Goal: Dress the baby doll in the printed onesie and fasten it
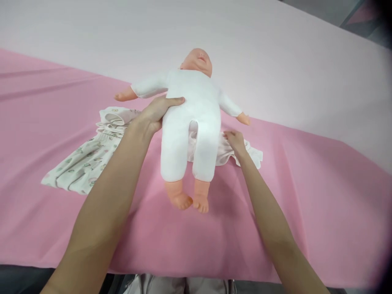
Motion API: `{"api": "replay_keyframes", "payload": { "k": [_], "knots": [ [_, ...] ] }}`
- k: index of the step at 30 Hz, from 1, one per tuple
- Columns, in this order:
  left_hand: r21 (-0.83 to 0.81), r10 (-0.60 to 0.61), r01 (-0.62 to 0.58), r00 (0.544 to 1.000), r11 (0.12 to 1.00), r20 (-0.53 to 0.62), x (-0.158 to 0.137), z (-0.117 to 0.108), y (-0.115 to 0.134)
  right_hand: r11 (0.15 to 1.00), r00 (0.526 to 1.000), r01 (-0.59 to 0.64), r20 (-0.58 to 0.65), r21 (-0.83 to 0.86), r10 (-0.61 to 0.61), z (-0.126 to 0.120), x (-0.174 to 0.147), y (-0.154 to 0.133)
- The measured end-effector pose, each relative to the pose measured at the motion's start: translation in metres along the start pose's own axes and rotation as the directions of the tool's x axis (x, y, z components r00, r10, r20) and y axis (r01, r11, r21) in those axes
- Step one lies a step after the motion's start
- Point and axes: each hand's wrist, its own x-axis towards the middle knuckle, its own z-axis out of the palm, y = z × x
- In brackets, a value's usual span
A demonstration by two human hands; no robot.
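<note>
Clamped with the left hand [157,112] on the near-left side of the doll [197,108], at about its waist, with the thumb laid across the front of the white body and with the other fingers largely hidden behind it. To the right of the doll's legs, bent at the fingers with the right hand [235,141], at or just over a crumpled pale cloth [254,157]; impossible to tell whether pinching it or merely resting there.

Held up in the middle, with the front of the body facing the wearer, seemingly raised off the worktop [306,196]. Tipped back at the doll's head [197,61], spread wide at both arms, and hanging below with bare feet [200,202] close together at the toes.

Also showing between the doll's legs, part of the same pale cloth, lying behind them. To the left of the doll, partly covered by the left forearm, a flat garment [81,165] with small green and pink prints; just beyond it, below the doll's outstretched arm, a folded light garment [113,116]. Spread under and around the doll, smooth pink covering over the worktop. Beyond the doll's head, a broad white surface [92,32].
</note>
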Motion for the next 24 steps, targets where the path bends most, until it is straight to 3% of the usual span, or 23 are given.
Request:
{"api": "replay_keyframes", "payload": {
  "k": [1, 2, 4, 7, 11, 14, 19, 24],
  "knots": [
    [0.012, -0.003, 0.003, 1.000, 1.000, 0.006, 0.000, -0.003, 0.000, 0.988, 0.996, 0.033, 0.081, 0.148, -0.045, 0.002, -0.005, -0.017],
    [0.023, -0.010, 0.010, 1.000, 1.000, 0.017, 0.000, -0.005, -0.001, 0.908, 0.976, 0.008, 0.193, 0.420, -0.097, 0.005, -0.011, -0.035],
    [0.038, -0.013, 0.012, 0.999, 0.999, 0.033, 0.001, -0.012, -0.004, 0.646, 0.910, -0.113, 0.339, 0.755, -0.237, 0.013, -0.023, -0.066],
    [0.053, 0.015, -0.016, 1.000, 0.998, 0.020, 0.004, -0.020, -0.009, 0.368, 0.870, -0.325, 0.428, 0.871, -0.245, 0.032, -0.031, -0.093],
    [0.116, -0.001, 0.010, 0.997, 0.993, -0.074, 0.012, -0.025, -0.019, 0.169, 0.865, -0.464, 0.486, 0.869, -0.126, 0.061, -0.017, -0.097],
    [0.234, 0.067, -0.034, 0.989, 0.972, -0.134, 0.020, -0.026, -0.034, 0.118, 0.849, -0.515, 0.524, 0.849, -0.062, 0.077, -0.006, -0.091],
    [0.360, 0.128, -0.064, 0.979, 0.931, -0.158, 0.033, -0.035, -0.063, 0.173, 0.851, -0.514, 0.525, 0.840, -0.021, 0.095, -0.002, -0.082],
    [0.441, 0.148, -0.070, 0.978, 0.895, -0.144, 0.041, -0.044, -0.082, 0.173, 0.826, -0.558, 0.564, 0.812, 0.015, 0.106, 0.000, -0.075]
  ]
}}
